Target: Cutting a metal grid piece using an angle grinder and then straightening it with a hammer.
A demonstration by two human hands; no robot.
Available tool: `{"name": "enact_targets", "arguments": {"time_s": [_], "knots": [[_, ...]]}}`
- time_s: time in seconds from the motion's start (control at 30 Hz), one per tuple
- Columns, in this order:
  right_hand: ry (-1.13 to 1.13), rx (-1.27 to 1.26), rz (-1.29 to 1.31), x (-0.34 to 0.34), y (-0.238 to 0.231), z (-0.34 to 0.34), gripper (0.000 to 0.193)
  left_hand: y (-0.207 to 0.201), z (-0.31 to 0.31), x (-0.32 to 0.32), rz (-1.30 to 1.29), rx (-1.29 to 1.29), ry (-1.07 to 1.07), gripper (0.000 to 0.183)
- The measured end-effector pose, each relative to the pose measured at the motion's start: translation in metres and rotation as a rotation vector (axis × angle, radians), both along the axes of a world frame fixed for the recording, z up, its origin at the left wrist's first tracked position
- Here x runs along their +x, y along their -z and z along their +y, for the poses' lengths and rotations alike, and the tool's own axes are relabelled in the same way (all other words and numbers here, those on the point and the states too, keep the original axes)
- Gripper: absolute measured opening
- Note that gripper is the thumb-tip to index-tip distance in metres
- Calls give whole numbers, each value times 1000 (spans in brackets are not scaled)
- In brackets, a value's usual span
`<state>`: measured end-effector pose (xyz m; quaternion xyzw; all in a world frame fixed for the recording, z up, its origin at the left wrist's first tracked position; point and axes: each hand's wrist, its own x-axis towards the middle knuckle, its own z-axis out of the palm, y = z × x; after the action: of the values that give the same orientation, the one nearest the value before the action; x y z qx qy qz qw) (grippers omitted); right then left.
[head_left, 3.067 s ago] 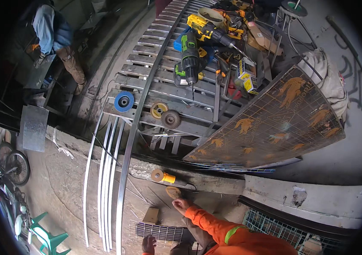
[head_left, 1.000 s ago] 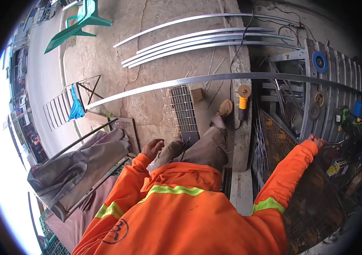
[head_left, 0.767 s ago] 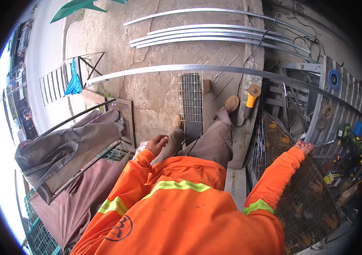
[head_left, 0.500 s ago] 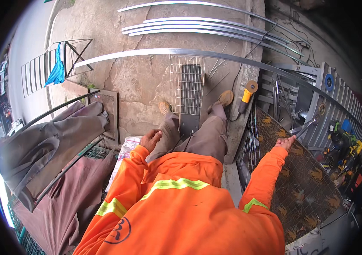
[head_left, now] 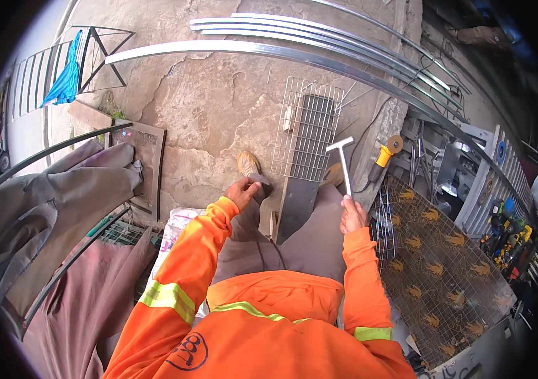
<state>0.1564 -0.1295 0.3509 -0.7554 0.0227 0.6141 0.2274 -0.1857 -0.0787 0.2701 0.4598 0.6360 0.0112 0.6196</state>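
Observation:
My right hand (head_left: 353,215) is closed round the handle of a pale T-shaped metal hammer (head_left: 345,165), its head pointing away from me. Ahead of my left knee, my left hand (head_left: 242,193) has its fingers curled together; whatever they may hold is hidden. Between my legs lies a long dark metal piece (head_left: 298,205), its far part under a small wire mesh panel (head_left: 279,146). The hammer hangs just right of this mesh, touching nothing but my hand.
A yellow angle grinder (head_left: 384,156) lies to the right, beside a patterned board (head_left: 445,265) under wire mesh. Long metal bars (head_left: 319,44) stretch across the far ground. Grey cloth (head_left: 60,196) drapes over a frame at left. Several tools (head_left: 508,234) crowd the far right.
My right hand has swung inward from over the patterned board, bringing the hammer in front of my right leg. My left hand has moved slightly right, and the view has shifted.

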Motion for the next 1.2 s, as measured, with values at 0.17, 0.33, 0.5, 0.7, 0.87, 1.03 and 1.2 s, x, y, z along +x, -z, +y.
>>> {"name": "enact_targets", "arguments": {"time_s": [0.17, 0.33, 0.5, 0.7, 0.87, 1.03, 1.2], "knots": [[-470, 285, -409, -40, 118, -5, 50, 100, 30, 20, 23, -12, -72, 45], [-632, 281, -394, -45, 234, -10, 49, 217, 58, 73, -22, 161, -273, 59], [-748, 117, -142, -32, 280, -7, 39, 284, 62, 94, -346, -100, -411, 62], [-544, 311, -167, -34, 258, -12, 64, 278, 58, 101, -322, -90, -470, 66], [-337, 513, -6, -21, 235, -20, 36, 284, 49, 92, -291, -80, -330, 71], [-133, 772, 191, -30, 210, -75, 31, 304, 26, 73, -186, -196, -257, 69], [-104, 1030, -36, -27, 169, -119, 29, 294, 21, 75, -301, -269, -299, 65]]}}
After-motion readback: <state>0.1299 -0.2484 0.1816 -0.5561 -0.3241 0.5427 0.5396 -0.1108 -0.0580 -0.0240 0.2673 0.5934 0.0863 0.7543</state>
